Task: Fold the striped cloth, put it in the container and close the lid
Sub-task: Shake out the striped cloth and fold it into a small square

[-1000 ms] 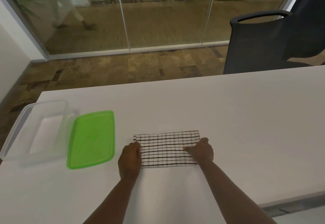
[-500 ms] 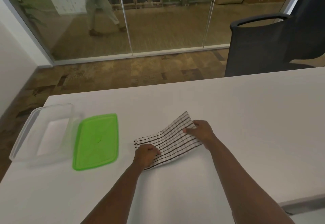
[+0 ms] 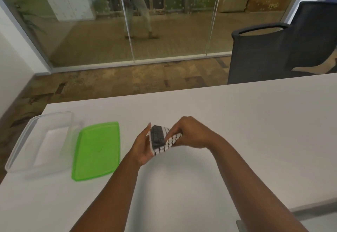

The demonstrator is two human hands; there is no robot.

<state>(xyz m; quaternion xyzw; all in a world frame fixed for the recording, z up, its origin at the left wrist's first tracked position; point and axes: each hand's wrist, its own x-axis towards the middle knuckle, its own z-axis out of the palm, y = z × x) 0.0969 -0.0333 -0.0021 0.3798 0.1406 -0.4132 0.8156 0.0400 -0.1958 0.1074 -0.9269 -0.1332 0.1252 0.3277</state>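
The white cloth with dark stripes (image 3: 162, 140) is folded into a small bundle and held just above the white table (image 3: 246, 126), near its middle. My left hand (image 3: 143, 147) cups the bundle from the left. My right hand (image 3: 189, 133) presses on it from the right and above. Both hands hold the cloth between them. The clear plastic container (image 3: 21, 151) stands open at the table's left edge. Its green lid (image 3: 96, 149) lies flat on the table just right of it, between the container and my hands.
A dark mesh office chair (image 3: 269, 55) stands behind the table's far right edge. A glass wall runs across the back, and a person walks behind it. The table's left edge lies close to the container.
The cloth lay flat a second ago. My right hand carried its right end over to the left, and both hands have lifted it as a compact bundle. The view has shifted slightly.
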